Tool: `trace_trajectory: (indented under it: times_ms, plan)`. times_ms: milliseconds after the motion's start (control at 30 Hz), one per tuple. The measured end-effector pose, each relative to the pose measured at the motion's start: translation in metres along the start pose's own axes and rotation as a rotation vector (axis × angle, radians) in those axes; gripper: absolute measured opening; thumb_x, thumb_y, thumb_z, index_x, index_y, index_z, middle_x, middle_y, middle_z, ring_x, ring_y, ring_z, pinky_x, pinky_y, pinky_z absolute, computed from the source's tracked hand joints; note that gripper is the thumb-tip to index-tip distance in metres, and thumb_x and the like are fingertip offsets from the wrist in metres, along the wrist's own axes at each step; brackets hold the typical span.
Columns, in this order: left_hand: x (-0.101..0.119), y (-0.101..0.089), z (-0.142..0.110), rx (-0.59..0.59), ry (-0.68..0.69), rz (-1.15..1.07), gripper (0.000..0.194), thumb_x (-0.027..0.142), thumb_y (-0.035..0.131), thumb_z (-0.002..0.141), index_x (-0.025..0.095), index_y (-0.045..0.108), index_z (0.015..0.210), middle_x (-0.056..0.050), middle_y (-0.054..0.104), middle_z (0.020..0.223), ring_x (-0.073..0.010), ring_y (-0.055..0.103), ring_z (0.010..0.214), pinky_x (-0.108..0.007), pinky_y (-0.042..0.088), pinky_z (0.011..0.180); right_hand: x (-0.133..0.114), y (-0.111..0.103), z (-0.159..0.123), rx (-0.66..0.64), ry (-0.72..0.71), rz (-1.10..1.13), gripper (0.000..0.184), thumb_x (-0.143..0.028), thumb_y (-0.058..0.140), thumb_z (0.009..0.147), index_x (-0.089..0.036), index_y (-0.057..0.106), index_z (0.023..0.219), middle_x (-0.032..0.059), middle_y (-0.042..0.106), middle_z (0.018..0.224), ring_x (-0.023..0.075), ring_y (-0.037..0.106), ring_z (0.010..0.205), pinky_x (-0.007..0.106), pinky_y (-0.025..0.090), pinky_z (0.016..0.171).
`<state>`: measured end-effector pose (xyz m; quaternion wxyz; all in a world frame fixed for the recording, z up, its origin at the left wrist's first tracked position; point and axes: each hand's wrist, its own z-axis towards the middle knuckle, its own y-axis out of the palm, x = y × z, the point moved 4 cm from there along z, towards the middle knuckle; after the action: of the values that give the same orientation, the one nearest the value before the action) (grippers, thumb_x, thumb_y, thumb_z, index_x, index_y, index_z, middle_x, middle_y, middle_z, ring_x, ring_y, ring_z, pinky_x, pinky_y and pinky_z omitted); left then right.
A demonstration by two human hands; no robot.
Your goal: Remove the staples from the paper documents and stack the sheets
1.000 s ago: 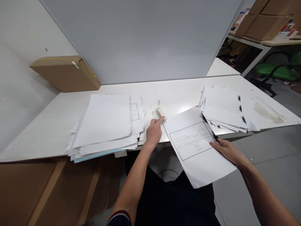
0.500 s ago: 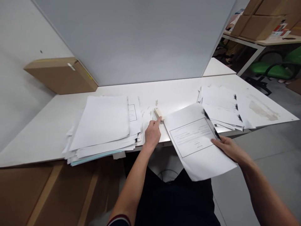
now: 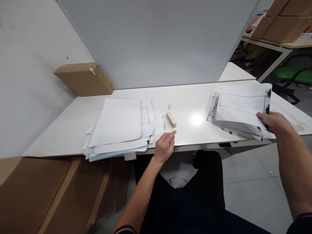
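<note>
The left hand (image 3: 164, 147), half-curled and holding nothing, is near the front edge of the table (image 3: 190, 99); the right hand (image 3: 276, 123) pinches a paper (image 3: 240, 101) over the right pile (image 3: 240, 132) — not yet released. The left pile (image 3: 119, 122) seems left to do; the stapler (image 3: 172, 119) lies beyond the left fingers — untouched.

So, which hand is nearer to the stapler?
Left. The left hand is just in front of the stapler, not touching; the right hand is farther right, holding paper.
</note>
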<state>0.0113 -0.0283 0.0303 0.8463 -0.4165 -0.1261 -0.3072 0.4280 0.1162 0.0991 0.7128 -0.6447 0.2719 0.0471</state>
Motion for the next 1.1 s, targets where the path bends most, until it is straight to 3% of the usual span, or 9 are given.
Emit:
trace_trajectory:
  times_ms: [100,167,267,400,500,667,867,1000,1100]
  plan:
    - [-0.004,-0.043,-0.011,0.138,-0.029,0.078,0.025,0.018,0.049,0.084,0.020,0.058,0.107,-0.007,0.065,0.090,-0.0147,0.060,0.083,-0.027,0.047,0.076,0.011,0.004,0.009,-0.028,0.186,-0.133,0.066,-0.043,0.047,0.081,0.013,0.051,0.117,0.0321,0.060,0.088,0.0267,0.057,0.068,0.039,0.036,0.057]
    - [-0.016,-0.079,-0.016,0.252,-0.102,0.179,0.022,0.020,0.054,0.082,0.020,0.058,0.104,-0.007,0.064,0.091,-0.0170,0.059,0.086,-0.031,0.046,0.078,0.010,0.002,0.007,0.087,0.142,-0.221,0.070,-0.044,0.044,0.083,0.012,0.044,0.126,0.0384,0.053,0.107,0.0334,0.055,0.089,0.041,0.034,0.065]
    - [-0.041,-0.114,-0.016,0.134,-0.208,0.377,0.029,0.029,0.059,0.079,0.020,0.058,0.106,-0.009,0.061,0.101,-0.0230,0.054,0.100,-0.040,0.039,0.089,0.000,0.004,-0.010,0.225,-0.002,-0.224,0.064,-0.040,0.043,0.086,0.008,0.044,0.128,0.0367,0.052,0.112,0.0350,0.049,0.103,0.042,0.034,0.071]
    - [-0.066,-0.122,-0.013,-0.078,-0.256,0.501,0.030,0.035,0.058,0.078,0.022,0.060,0.105,-0.009,0.060,0.102,-0.0249,0.052,0.098,-0.040,0.037,0.087,-0.026,0.029,-0.050,0.109,-0.221,-0.098,0.050,-0.038,0.045,0.086,-0.004,0.052,0.122,0.0254,0.060,0.104,0.0277,0.057,0.085,0.039,0.039,0.075]
    - [-0.077,-0.116,-0.010,-0.099,-0.261,0.534,0.028,0.038,0.058,0.077,0.023,0.064,0.100,-0.008,0.061,0.099,-0.0253,0.051,0.094,-0.038,0.038,0.082,-0.052,0.052,-0.087,0.024,-0.359,0.079,0.045,-0.038,0.046,0.086,-0.011,0.052,0.122,0.0224,0.055,0.117,0.0228,0.060,0.080,0.035,0.044,0.074]
    - [-0.082,-0.113,-0.005,-0.062,-0.207,0.510,0.024,0.029,0.043,0.087,0.019,0.065,0.088,-0.008,0.064,0.086,-0.0217,0.053,0.083,-0.036,0.039,0.079,-0.091,0.082,-0.142,-0.033,-0.457,0.300,0.036,-0.038,0.050,0.084,-0.017,0.055,0.113,0.0122,0.061,0.108,0.0196,0.061,0.074,0.035,0.048,0.069]
    - [-0.031,-0.121,-0.002,0.240,-0.133,0.335,0.010,0.021,0.053,0.082,0.018,0.061,0.086,-0.006,0.063,0.082,-0.0185,0.055,0.083,-0.032,0.044,0.078,-0.149,0.116,-0.201,-0.551,-0.392,0.721,0.037,-0.045,0.048,0.085,-0.020,0.054,0.112,0.0082,0.065,0.096,0.0183,0.063,0.071,0.034,0.051,0.068]
    - [0.025,-0.099,-0.013,0.177,0.031,0.224,0.013,0.012,0.059,0.076,0.020,0.058,0.086,-0.004,0.061,0.076,-0.0171,0.054,0.076,-0.032,0.044,0.073,-0.181,0.145,-0.228,-1.011,-0.209,1.023,0.045,-0.056,0.042,0.085,-0.021,0.055,0.111,0.0086,0.065,0.099,0.0185,0.064,0.069,0.035,0.053,0.064]
    - [0.060,-0.075,-0.028,0.074,0.149,0.153,0.013,0.008,0.059,0.074,0.019,0.056,0.081,-0.003,0.060,0.072,-0.0163,0.052,0.072,-0.033,0.043,0.069,-0.185,0.164,-0.232,-1.131,-0.048,1.145,0.049,-0.060,0.047,0.080,-0.019,0.059,0.106,0.0074,0.067,0.090,0.0181,0.063,0.066,0.033,0.053,0.061]
